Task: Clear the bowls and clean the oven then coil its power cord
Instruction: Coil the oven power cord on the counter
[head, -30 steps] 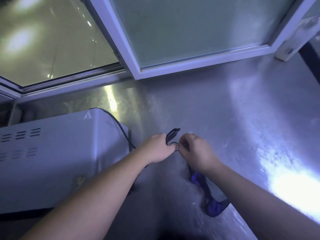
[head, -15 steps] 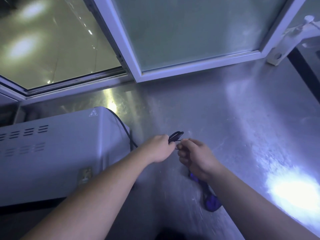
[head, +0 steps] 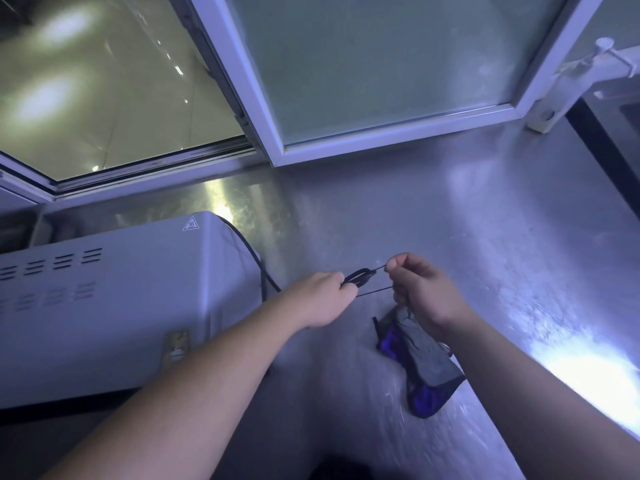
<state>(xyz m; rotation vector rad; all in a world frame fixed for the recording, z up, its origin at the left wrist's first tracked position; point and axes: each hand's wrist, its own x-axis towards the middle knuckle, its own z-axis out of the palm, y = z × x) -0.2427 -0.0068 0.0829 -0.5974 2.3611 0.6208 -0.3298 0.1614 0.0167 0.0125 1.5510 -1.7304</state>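
Left hand point(head: 325, 296) fisted, right hand point(head: 424, 292) pinching, both forearms extended forward

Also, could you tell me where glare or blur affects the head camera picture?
Head view: strong glare washes out the steel counter at lower right; a bluish cast covers everything; the wide lens bends the window frame; the cloth and counter nearby smear slightly.

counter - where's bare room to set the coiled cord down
Free: the steel counter between the window frame and the right hand. Crowded: beside the oven, where both hands work the cord above the cloth.
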